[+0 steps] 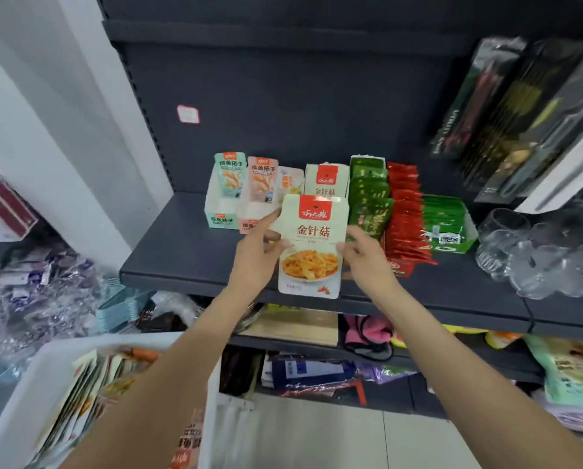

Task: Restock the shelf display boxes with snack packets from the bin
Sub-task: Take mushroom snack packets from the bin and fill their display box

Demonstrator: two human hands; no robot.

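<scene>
White bin (43, 377), lower left: assorted snack packets, partly hidden by the left forearm. Cream enoki-mushroom packet (312, 245): upright over the dark shelf (168, 252) edge, between both hands. Left hand (258, 252) pinches its left edge; right hand (368, 255) grips its right edge. Matching display box (325, 179) directly behind, lower part hidden. Green packets (368, 198) and red packets (405, 218) to its right, print illegible.

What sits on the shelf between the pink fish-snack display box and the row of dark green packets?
In the head view, the cream mushroom display box stands between the pink box and the green packets, partly hidden by the cream packet both hands hold.
</scene>
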